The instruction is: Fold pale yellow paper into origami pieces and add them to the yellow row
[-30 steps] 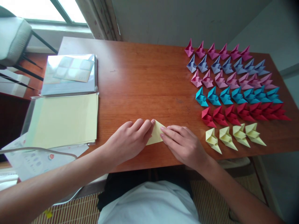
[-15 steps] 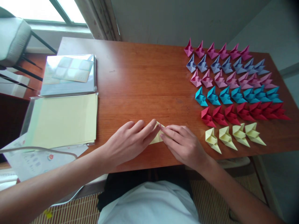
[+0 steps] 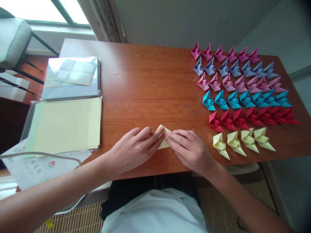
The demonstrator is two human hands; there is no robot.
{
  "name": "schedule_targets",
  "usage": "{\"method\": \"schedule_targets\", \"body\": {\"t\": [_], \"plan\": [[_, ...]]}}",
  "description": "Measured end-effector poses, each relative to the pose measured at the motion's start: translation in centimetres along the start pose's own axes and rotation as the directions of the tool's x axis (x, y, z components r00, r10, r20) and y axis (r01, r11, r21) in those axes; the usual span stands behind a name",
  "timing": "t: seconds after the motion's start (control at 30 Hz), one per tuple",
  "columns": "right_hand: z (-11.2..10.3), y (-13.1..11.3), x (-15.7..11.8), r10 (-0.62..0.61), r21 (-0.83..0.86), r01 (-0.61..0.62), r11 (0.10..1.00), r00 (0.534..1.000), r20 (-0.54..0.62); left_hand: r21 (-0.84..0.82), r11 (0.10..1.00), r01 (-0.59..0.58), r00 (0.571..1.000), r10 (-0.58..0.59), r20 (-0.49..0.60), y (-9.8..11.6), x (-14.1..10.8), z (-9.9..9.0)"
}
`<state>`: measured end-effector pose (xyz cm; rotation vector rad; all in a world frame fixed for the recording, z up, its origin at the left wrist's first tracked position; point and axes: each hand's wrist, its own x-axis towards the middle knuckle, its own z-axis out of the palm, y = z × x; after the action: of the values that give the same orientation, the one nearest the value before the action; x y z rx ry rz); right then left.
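Observation:
A small folded piece of pale yellow paper (image 3: 164, 143) lies on the wooden table near its front edge, between my two hands. My left hand (image 3: 137, 147) rests on its left side, fingers together and fingertips pressed on the paper. From the right, my right hand (image 3: 190, 149) holds the paper's right side under its closed fingers. The paper's top corner and middle show between the fingertips; its outer sides are hidden beneath the hands. Right of my right hand stands a row of pale yellow folded paper shapes (image 3: 220, 145).
Behind the yellow row are rows of red (image 3: 240, 119), teal (image 3: 234, 99), pink (image 3: 228, 83), lilac (image 3: 223, 68) and magenta (image 3: 220, 54) folded shapes. At left lie a yellow paper stack (image 3: 68, 124), a clear-covered pack (image 3: 70, 90) and a cable (image 3: 60, 156).
The fingertips of my left hand have moved slightly down the paper, so its top corner now shows more. My right hand has hardly moved.

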<state>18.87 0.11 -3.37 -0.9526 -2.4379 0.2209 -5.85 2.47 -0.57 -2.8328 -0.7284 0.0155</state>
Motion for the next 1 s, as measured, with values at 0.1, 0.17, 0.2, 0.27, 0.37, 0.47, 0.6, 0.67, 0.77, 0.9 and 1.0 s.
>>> {"method": "schedule_targets", "body": {"t": [0.1,0.17,0.2,0.27,0.37,0.47,0.6,0.67,0.77,0.9,1.0], "plan": [[0.0,0.0,0.0,0.011,0.012,-0.011,1.000,1.000,-0.001,-0.014,1.000,0.002,1.000,-0.002,-0.003,0.0,0.1,-0.1],[0.0,0.0,-0.1,0.016,0.013,-0.016,1.000,1.000,-0.002,-0.018,1.000,0.003,1.000,-0.003,-0.003,0.0,0.1,-0.1],[0.0,0.0,-0.1,0.017,0.010,-0.017,1.000,1.000,-0.003,-0.018,1.000,0.002,1.000,-0.002,-0.004,0.0,0.1,-0.1],[0.0,0.0,-0.1,0.014,0.000,-0.014,1.000,1.000,-0.003,-0.014,1.000,0.001,1.000,-0.001,-0.001,0.0,0.1,-0.1],[0.0,0.0,0.0,0.007,-0.010,-0.007,1.000,1.000,-0.010,-0.009,1.000,-0.001,1.000,0.001,0.009,0.1,0.1,-0.2],[0.1,0.0,0.1,0.008,-0.009,-0.009,1.000,1.000,-0.013,-0.013,1.000,0.009,1.000,-0.009,0.005,0.2,0.1,-0.2],[0.1,-0.2,-0.1,0.021,0.004,-0.021,1.000,1.000,-0.008,-0.016,1.000,0.012,1.000,-0.012,-0.009,0.3,0.0,-0.1],[-0.1,-0.3,0.0,0.043,0.036,-0.043,0.998,0.999,0.000,-0.010,1.000,0.005,1.000,-0.005,-0.014,0.3,-0.1,0.0],[-0.6,-0.2,1.3,0.181,0.156,-0.174,0.972,0.983,-0.029,0.004,1.000,0.001,1.000,-0.001,-0.024,0.2,0.0,0.1],[-0.8,0.9,4.9,0.472,0.182,-0.476,0.860,0.879,0.070,0.008,1.000,0.006,1.000,-0.006,-0.028,0.2,0.0,0.1],[-0.6,1.9,7.4,0.511,0.100,-0.547,0.831,0.822,0.253,0.007,1.000,0.014,1.000,-0.014,-0.024,0.2,0.0,0.1]]}}
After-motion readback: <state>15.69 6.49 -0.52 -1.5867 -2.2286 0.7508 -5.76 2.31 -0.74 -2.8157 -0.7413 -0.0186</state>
